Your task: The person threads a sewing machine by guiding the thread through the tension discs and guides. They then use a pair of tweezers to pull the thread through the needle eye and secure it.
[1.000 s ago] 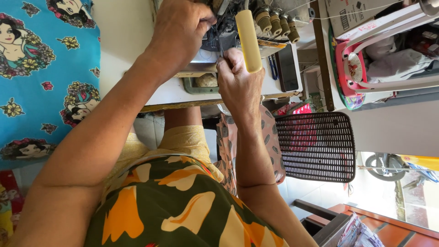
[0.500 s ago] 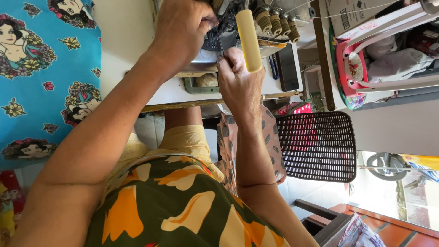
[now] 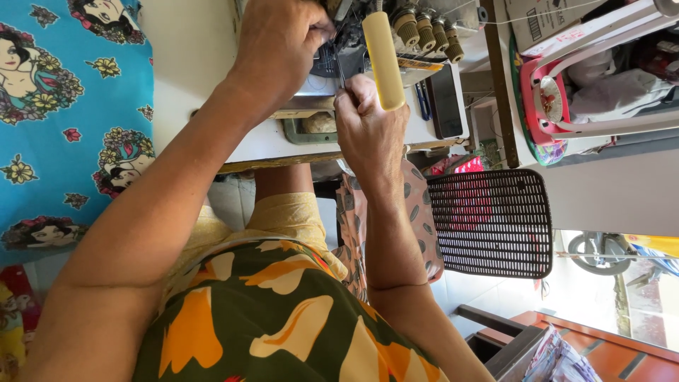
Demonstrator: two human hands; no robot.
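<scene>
Barely shifted since half a second ago: both hands at the same spot on the sewing machine (image 3: 368, 42), right hand perhaps a touch higher against the machine's dark working parts.

Right hand (image 3: 368, 131): fingers (image 3: 348, 99) pinched together on a thin metal tool, looks like tweezers (image 3: 339, 71), tip pointing up into the needle area. Cream-yellow cylindrical handle (image 3: 382, 60) standing just beside the same hand, rising from behind the knuckles; cannot tell whether gripped or merely leaning there.

Left hand (image 3: 279, 42): curled over the machine's upper part, fingers drawn together near the top edge of the view, touching the dark mechanism; what sits between them hidden, so clamped or merely pressed cannot be told. Tweezers lying between the two hands, just below the left fingertips.

Further out: row of brass-coloured tension knobs (image 3: 428, 32) just right of the handle. White tabletop (image 3: 269, 141) under the machine, with a small green tray (image 3: 308, 131) set in it. Dark flat phone-like slab (image 3: 445, 99) and blue pens (image 3: 421, 99) near the right hand. Black mesh chair back (image 3: 491, 223) well to the right, pink-rimmed basket (image 3: 537, 99) with cloth beyond. Turquoise printed fabric (image 3: 64, 120) hanging at left. Floral shirt (image 3: 276, 318) in green, orange and cream at the bottom.
</scene>
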